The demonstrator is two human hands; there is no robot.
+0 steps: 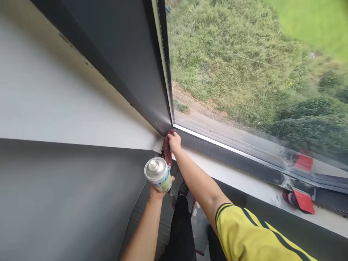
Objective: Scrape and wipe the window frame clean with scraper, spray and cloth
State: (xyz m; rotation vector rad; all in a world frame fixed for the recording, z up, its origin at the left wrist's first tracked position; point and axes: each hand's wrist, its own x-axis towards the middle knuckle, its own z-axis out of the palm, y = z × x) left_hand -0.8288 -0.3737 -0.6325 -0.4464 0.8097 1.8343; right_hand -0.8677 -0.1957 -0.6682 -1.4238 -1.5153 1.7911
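My left hand point(157, 192) is wrapped round a metal can point(158, 174) with a silver top, a small raised cap and a blue, green and white label. The can is below and left of the window's lower corner. My right hand point(174, 141) grips a dark maroon cloth point(166, 146), pressed into the corner where the dark window frame point(195, 141) meets the side panel. Part of the cloth hangs down behind the can.
A red scraper point(303, 201) lies on the white sill point(244, 179) at the right. The window pane point(231, 72) looks down on bushes and a path. My legs point(181, 224) are below, with a grey wall point(67, 195) at the left.
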